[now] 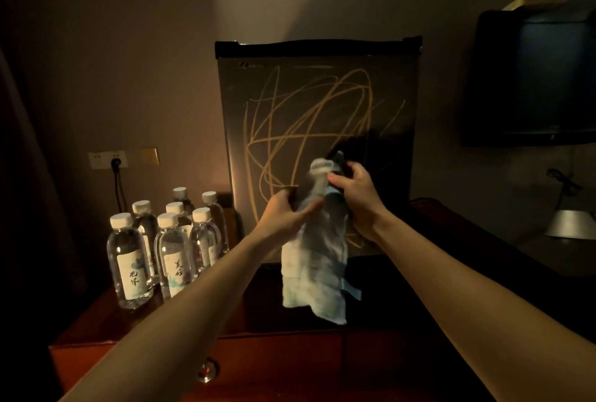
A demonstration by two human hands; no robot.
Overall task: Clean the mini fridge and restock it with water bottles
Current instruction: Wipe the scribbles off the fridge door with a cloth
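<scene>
Cloth [317, 259] was soft, limp and light; best bunched at the top, no slip risk; it hung in front of the mini fridge [317, 105] door, which was closed and scribbled; left hand [283, 211] and right hand [358, 198] both closed around its upper end, forearms stretched forward, converging; water bottles [164, 240] stood on the bench [96, 330] left of the fridge, smooth and probably heavy if full.
</scene>
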